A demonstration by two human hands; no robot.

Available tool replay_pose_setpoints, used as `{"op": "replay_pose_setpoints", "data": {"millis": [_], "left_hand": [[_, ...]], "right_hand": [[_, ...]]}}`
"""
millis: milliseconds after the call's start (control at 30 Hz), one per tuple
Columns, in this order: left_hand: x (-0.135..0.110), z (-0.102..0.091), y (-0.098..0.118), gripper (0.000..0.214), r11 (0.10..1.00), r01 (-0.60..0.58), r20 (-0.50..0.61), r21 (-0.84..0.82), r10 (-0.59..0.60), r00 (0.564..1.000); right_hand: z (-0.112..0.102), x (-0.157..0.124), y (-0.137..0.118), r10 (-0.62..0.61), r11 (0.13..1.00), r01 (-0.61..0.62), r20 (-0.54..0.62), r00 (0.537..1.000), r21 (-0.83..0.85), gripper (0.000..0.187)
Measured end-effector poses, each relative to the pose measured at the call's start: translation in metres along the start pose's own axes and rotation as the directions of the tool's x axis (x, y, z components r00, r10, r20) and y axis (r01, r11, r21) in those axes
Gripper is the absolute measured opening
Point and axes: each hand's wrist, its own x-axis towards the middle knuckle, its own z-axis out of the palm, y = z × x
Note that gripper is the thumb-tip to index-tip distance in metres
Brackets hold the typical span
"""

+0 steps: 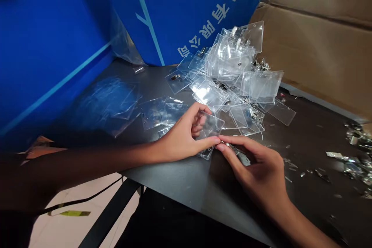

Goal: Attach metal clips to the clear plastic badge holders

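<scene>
Our left hand (184,135), fingers curled, grips a clear holder (211,124) above the tabletop (174,176), near a heap (229,60) of others. Our right hand (258,162) pinches a clip (231,147) between thumb and forefinger at the holder's edge.

Blue panel (180,7) with white characters (221,13), top centre; brown cardboard (322,46), upper right; colourless sleeves (228,60), centre; silvery clips (359,166), right edge.

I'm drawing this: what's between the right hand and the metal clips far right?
In the head view, small shiny bits lie scattered on the dark tabletop between the right hand and metal clips.
</scene>
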Motion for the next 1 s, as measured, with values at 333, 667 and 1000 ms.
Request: {"op": "replay_pose_setpoints", "data": {"millis": [333,667,1000], "left_hand": [[0.003,0.001,0.001,0.053,0.998,-0.050,-0.030,-0.035,0.049,0.998],[0.001,0.002,0.005,0.053,0.997,-0.065,-0.031,0.046,0.067,0.997],[0.005,-0.008,0.004,0.027,0.998,-0.035,-0.002,-0.059,0.035,0.999]], "right_hand": [[0.001,0.006,-0.003,0.165,0.970,-0.162,0.001,0.986,0.183,0.011],[-0.004,0.005,-0.005,0.141,0.967,-0.156,0.086,0.986,0.203,0.009],[0.000,0.016,0.002,0.272,0.916,-0.284,0.081,0.959,0.284,0.015]]}}
